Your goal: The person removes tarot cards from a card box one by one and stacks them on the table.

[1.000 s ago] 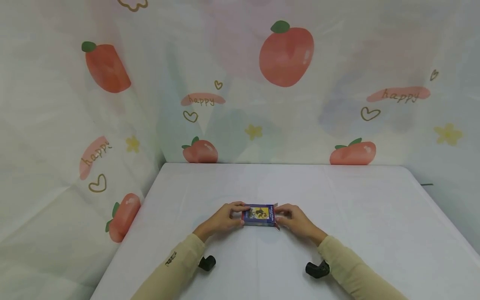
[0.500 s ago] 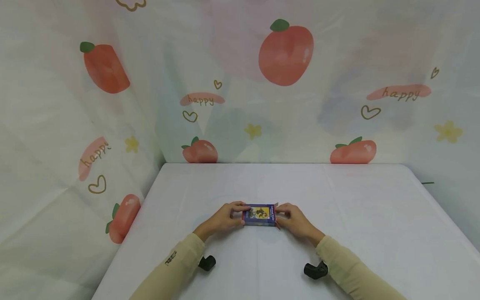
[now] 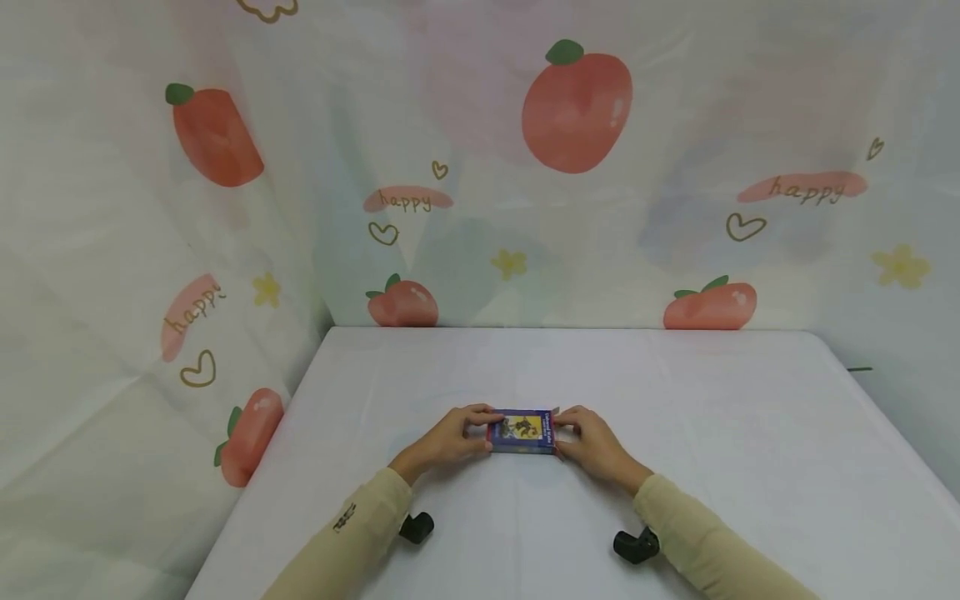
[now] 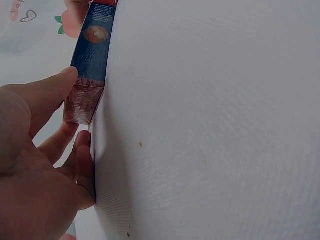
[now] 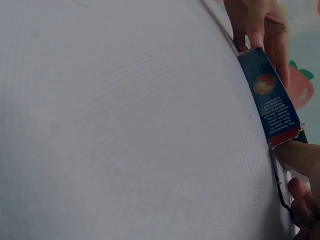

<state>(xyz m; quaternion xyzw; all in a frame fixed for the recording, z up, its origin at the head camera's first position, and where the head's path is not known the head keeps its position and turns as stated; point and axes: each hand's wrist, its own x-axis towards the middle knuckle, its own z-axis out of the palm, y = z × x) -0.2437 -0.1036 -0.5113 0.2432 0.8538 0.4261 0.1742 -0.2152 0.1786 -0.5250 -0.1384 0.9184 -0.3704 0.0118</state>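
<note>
A small blue card box (image 3: 521, 430) with a yellow picture on top lies flat near the middle of the white table. My left hand (image 3: 450, 435) holds its left end, thumb on the near side and index finger over the far corner. In the left wrist view, the printed end of the box faces the left palm. At the right end, which has small flaps standing out, my right hand (image 3: 596, 446) pinches with thumb and index finger. The right wrist view shows a right-hand digit (image 5: 297, 155) right at the red-edged opening, its tip hidden there.
A white cloth covers the table (image 3: 675, 383). Behind and to the left hang pale curtains (image 3: 465, 100) printed with fruit. Dark wrist-camera mounts (image 3: 636, 546) sit under both sleeves, close over the table.
Less of the flap at the near right corner of the box shows beside the right thumb. Both hands stay at the ends of the box, which has hardly moved.
</note>
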